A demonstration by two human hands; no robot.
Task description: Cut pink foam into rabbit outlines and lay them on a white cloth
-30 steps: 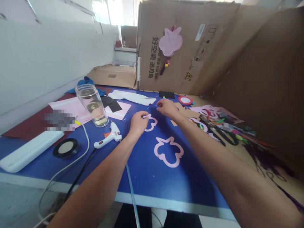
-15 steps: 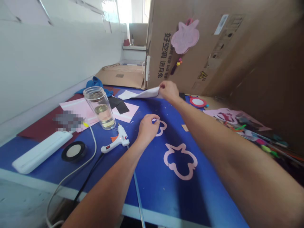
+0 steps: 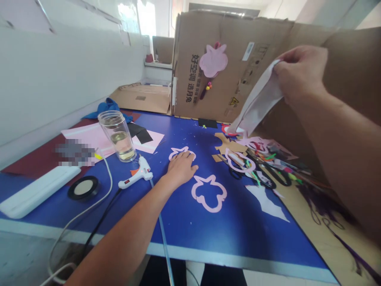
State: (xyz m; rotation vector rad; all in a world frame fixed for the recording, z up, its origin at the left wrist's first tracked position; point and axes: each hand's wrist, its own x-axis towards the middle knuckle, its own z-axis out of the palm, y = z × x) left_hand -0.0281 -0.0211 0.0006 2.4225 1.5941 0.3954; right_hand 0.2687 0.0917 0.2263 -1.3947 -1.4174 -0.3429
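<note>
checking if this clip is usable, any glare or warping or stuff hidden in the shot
In the head view, the window blows out to white, wide-angle distortion slants the blue table and swells the right forearm, and a pixelated grey patch covers part of the pink sheet.

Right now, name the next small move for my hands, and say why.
Probably lower the white fabric piece in your right hand onto the blue table: it hangs loose in the air, while your left hand rests on the pink cut-out outline, beside the hot glue gun.

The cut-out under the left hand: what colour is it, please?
The cut-out is pale pink, in the head view.
</note>
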